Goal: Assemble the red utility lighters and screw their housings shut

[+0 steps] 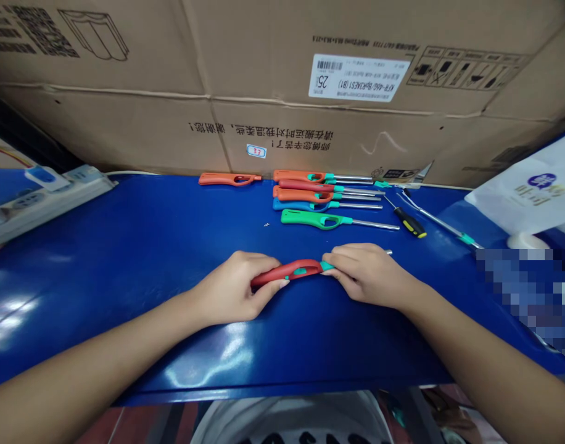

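A red long-neck lighter (pixel 289 271) is held level above the front half of the blue table. My left hand (pixel 239 287) is closed round its handle end, the thumb along the lower side near the small green switch. The fingers of my right hand (pixel 370 271) wrap round the metal tube by the green collar, and the tube's tip pokes out past them. Beyond my hands lies a green lighter (pixel 305 218), its tube pointing right. Behind it several more lighters sit in a row, among them a blue one (pixel 292 204) and an orange one (pixel 294 195).
An orange lighter body (pixel 229 179) without a tube lies left of the row. On the right are a black-and-yellow screwdriver (pixel 409 222), a loose metal tube (pixel 440 219) and a white bag (pixel 532 185). A cardboard box (pixel 264 68) walls the back; a power strip (pixel 51 200) lies left.
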Demonstrator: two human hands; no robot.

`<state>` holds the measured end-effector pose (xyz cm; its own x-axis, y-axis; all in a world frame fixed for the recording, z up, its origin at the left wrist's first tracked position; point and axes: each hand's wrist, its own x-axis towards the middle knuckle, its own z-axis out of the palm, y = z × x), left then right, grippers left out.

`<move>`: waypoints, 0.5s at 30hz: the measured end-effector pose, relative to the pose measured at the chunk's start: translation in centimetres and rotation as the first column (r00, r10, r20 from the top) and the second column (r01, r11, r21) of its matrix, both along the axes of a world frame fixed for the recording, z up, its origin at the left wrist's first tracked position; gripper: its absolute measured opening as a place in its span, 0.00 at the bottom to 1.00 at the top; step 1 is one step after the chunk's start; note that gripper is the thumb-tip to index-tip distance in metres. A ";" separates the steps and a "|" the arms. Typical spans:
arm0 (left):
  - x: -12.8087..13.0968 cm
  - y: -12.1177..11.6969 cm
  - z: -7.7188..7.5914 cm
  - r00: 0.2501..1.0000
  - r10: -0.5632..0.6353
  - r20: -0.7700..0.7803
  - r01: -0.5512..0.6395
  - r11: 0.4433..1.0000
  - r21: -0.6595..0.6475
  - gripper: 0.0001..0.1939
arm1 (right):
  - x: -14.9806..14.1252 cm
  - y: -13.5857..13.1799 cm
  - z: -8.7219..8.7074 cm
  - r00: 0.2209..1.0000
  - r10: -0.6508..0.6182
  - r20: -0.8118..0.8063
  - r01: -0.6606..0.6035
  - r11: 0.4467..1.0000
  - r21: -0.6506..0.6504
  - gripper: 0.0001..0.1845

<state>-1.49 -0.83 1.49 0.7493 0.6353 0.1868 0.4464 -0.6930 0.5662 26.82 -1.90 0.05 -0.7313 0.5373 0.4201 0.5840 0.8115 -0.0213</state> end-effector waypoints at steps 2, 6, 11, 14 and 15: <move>-0.2 -0.1 -0.1 0.999 -0.024 -0.037 0.028 0.996 0.089 0.13 | -0.1 0.1 0.0 1.000 0.003 -0.004 -0.003 1.000 -0.007 0.10; -0.5 -0.1 -0.4 0.995 -0.019 -0.099 0.050 0.944 0.325 0.13 | -0.1 0.2 0.1 0.997 0.004 -0.076 -0.009 0.998 -0.070 0.09; -0.5 0.0 -0.6 0.988 -0.019 -0.153 0.076 0.924 0.375 0.14 | 0.0 0.3 -0.1 0.991 0.012 -0.130 -0.033 0.987 -0.157 0.09; -0.5 0.2 -0.5 0.984 -0.006 -0.180 0.072 0.930 0.360 0.14 | -0.1 0.4 -0.1 0.991 -0.045 -0.123 0.010 0.964 -0.267 0.09; -0.5 0.2 -0.4 0.984 0.000 -0.180 0.063 0.936 0.346 0.15 | -0.2 0.5 0.0 0.990 -0.078 -0.120 0.034 0.943 -0.331 0.08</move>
<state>-1.94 -0.59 1.08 0.8087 0.5290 0.2571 0.4908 -0.8478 0.2008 26.63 -1.40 0.09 -0.6474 0.6993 0.3031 0.6024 0.7131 -0.3585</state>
